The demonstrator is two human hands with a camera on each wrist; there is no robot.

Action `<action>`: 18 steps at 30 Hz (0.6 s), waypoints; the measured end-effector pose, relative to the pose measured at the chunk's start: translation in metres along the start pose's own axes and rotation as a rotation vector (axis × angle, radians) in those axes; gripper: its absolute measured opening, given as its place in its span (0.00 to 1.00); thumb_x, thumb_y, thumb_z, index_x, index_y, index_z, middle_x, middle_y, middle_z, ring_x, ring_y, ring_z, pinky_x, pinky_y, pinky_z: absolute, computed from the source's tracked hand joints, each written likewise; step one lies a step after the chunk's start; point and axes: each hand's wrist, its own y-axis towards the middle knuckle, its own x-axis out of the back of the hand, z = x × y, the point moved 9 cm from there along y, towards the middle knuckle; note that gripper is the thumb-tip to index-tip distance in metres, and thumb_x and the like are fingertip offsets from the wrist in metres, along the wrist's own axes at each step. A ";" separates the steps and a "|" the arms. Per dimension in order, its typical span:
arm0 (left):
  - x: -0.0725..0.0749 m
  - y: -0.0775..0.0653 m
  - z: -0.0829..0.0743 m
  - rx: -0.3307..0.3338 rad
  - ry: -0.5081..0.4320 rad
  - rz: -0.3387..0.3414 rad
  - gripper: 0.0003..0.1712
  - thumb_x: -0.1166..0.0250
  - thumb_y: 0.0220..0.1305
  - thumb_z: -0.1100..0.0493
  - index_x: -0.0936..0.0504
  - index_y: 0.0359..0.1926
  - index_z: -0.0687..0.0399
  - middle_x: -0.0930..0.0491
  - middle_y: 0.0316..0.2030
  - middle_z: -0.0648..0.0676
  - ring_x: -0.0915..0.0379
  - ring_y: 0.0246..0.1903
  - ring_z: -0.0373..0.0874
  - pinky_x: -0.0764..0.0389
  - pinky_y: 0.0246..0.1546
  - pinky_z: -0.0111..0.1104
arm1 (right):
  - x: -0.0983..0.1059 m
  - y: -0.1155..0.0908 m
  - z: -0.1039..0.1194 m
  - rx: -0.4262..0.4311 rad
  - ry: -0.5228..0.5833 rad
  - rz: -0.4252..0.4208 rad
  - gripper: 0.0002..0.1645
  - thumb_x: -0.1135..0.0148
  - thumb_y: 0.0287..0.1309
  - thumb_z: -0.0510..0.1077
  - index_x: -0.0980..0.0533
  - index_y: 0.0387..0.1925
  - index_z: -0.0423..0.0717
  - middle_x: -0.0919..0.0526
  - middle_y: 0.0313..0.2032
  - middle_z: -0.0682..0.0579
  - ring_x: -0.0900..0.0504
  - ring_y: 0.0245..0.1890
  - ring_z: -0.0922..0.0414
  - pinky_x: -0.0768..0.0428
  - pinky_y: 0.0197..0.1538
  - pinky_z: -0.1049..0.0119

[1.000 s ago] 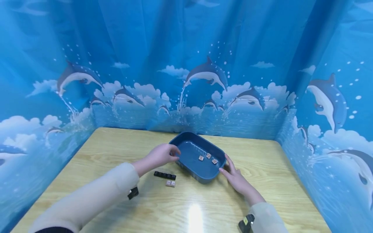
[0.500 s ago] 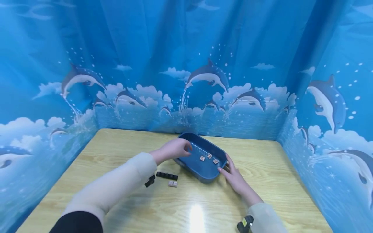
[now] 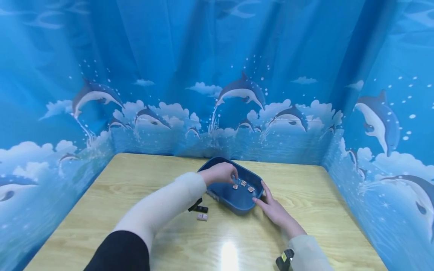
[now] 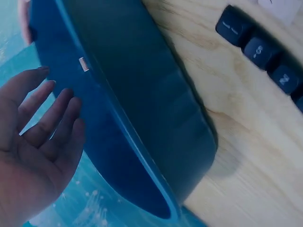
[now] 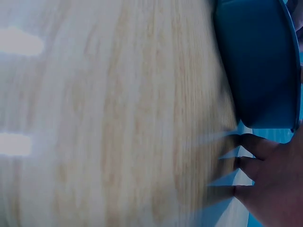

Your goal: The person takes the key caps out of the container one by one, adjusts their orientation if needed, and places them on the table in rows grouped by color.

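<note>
Head view's looking forward-down across the table [image 3: 261, 239] from its near edge; both wrist views share the blue bin [image 4: 147, 85], way closer up.

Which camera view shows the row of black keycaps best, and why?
The left wrist view: the row of black keycaps appears large there, with markings visible on top, though it runs off the picture's edge. The head view shows it small and partly hidden. The right wrist view shows none of it.
</note>
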 end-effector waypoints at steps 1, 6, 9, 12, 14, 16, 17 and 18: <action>-0.002 0.004 -0.001 -0.006 0.018 0.010 0.13 0.31 0.61 0.58 0.14 0.48 0.53 0.17 0.42 0.47 0.23 0.37 0.37 0.22 0.39 0.30 | 0.000 0.000 0.000 -0.001 -0.001 0.005 0.51 0.50 0.67 0.67 0.66 0.77 0.60 0.42 0.69 0.32 0.43 0.67 0.32 0.50 0.64 0.30; -0.016 0.022 -0.008 -0.010 0.120 0.076 0.14 0.29 0.60 0.56 0.14 0.48 0.49 0.17 0.46 0.47 0.23 0.42 0.38 0.23 0.45 0.32 | 0.003 -0.001 -0.002 -0.001 -0.009 0.015 0.51 0.50 0.66 0.67 0.66 0.77 0.61 0.41 0.68 0.31 0.42 0.67 0.32 0.47 0.65 0.32; -0.026 0.031 -0.012 -0.024 0.205 0.129 0.14 0.30 0.62 0.53 0.15 0.49 0.47 0.19 0.48 0.45 0.24 0.47 0.38 0.24 0.49 0.32 | 0.006 -0.003 -0.005 0.000 -0.009 0.009 0.50 0.50 0.67 0.66 0.65 0.77 0.61 0.41 0.68 0.30 0.42 0.67 0.32 0.47 0.64 0.32; -0.036 0.038 -0.013 -0.027 0.256 0.175 0.14 0.30 0.62 0.54 0.15 0.49 0.44 0.19 0.48 0.45 0.24 0.47 0.38 0.25 0.49 0.31 | 0.006 -0.004 -0.006 0.006 0.000 0.014 0.50 0.49 0.67 0.66 0.65 0.77 0.62 0.41 0.68 0.30 0.42 0.67 0.32 0.47 0.64 0.32; -0.041 0.040 -0.012 -0.023 0.266 0.204 0.15 0.29 0.61 0.55 0.15 0.49 0.43 0.19 0.48 0.45 0.24 0.46 0.37 0.25 0.48 0.31 | 0.004 -0.003 -0.006 0.010 0.007 0.020 0.50 0.49 0.66 0.66 0.65 0.77 0.63 0.41 0.68 0.30 0.41 0.67 0.33 0.47 0.65 0.32; -0.046 0.042 -0.012 -0.027 0.276 0.224 0.16 0.28 0.59 0.55 0.15 0.49 0.43 0.20 0.49 0.44 0.24 0.46 0.37 0.25 0.49 0.30 | 0.003 -0.001 -0.006 0.013 0.014 0.021 0.50 0.49 0.66 0.67 0.65 0.77 0.64 0.41 0.68 0.31 0.41 0.67 0.33 0.46 0.64 0.32; -0.047 0.043 -0.012 -0.033 0.279 0.232 0.17 0.27 0.58 0.56 0.16 0.49 0.43 0.20 0.50 0.44 0.24 0.46 0.37 0.25 0.49 0.30 | 0.003 0.000 -0.006 0.009 0.022 0.017 0.50 0.49 0.66 0.67 0.65 0.77 0.66 0.41 0.68 0.31 0.41 0.67 0.34 0.47 0.65 0.32; -0.048 0.044 -0.012 -0.042 0.283 0.237 0.17 0.27 0.58 0.56 0.16 0.50 0.43 0.20 0.51 0.44 0.25 0.47 0.36 0.25 0.50 0.30 | 0.003 0.001 -0.005 0.009 0.026 0.014 0.50 0.49 0.66 0.68 0.65 0.77 0.66 0.41 0.68 0.31 0.41 0.68 0.34 0.47 0.65 0.32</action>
